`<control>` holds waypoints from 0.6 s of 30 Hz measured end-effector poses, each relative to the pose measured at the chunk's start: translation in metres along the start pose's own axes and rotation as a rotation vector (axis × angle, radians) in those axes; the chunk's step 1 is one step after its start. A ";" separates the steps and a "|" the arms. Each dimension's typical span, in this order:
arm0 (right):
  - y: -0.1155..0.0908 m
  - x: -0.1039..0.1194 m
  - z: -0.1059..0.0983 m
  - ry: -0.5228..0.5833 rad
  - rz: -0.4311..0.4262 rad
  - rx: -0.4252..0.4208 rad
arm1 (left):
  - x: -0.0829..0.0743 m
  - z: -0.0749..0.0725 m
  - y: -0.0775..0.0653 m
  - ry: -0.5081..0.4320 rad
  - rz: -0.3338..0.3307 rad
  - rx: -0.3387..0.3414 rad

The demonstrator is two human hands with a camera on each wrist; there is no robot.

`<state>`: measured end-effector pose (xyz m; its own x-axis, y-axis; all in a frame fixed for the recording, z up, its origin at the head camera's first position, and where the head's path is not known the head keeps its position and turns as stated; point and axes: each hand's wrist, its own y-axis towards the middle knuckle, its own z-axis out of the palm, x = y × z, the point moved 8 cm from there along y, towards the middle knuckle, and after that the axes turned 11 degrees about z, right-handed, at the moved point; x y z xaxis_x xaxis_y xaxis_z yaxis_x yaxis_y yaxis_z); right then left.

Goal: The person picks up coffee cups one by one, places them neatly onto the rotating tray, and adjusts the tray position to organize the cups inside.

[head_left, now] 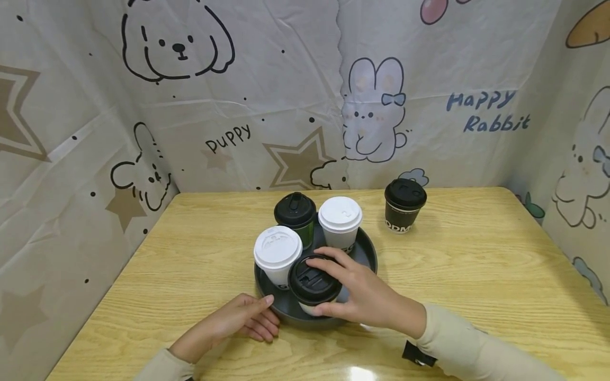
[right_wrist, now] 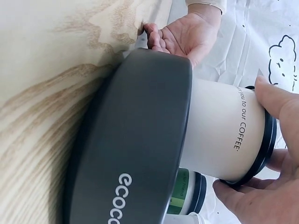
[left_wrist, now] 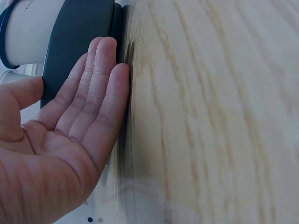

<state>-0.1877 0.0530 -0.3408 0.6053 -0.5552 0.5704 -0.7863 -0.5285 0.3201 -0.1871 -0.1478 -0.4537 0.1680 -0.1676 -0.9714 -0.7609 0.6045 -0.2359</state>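
Note:
In the head view, my right hand (head_left: 367, 293) holds a white coffee cup with a black lid (head_left: 314, 280) at the front of a round dark grey tray (head_left: 367, 254). Seen from the right wrist, the thumb and fingers span the lid (right_wrist: 266, 149) from opposite sides, and the cup's printed wall (right_wrist: 215, 126) rises above the tray wall (right_wrist: 135, 126). My left hand (head_left: 248, 317) rests at the tray's front left. Its fingers (left_wrist: 100, 79) lie straight along the outer wall, with the thumb at the rim. Two white-lidded cups (head_left: 278, 248) (head_left: 340, 217) and a green black-lidded cup (head_left: 295, 211) also stand on the tray.
A black cup with a black lid (head_left: 405, 206) stands apart on the wooden table (head_left: 476, 264), at the back right. Printed cloth (head_left: 286, 95) hangs behind and beside the table. A small black item (head_left: 419, 353) shows by the right sleeve.

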 end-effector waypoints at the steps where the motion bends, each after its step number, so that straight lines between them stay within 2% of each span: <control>1: 0.000 0.000 0.001 0.001 -0.001 -0.003 | 0.000 0.000 0.000 0.001 0.000 0.000; 7: 0.001 0.001 0.003 0.000 0.007 -0.005 | 0.001 -0.001 -0.001 0.009 -0.006 -0.004; 18: -0.001 -0.002 0.004 -0.002 0.024 0.048 | 0.000 0.000 -0.001 0.009 -0.010 -0.006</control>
<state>-0.1872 0.0523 -0.3454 0.5862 -0.5695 0.5762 -0.7941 -0.5449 0.2693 -0.1862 -0.1484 -0.4536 0.1698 -0.1810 -0.9687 -0.7628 0.5983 -0.2455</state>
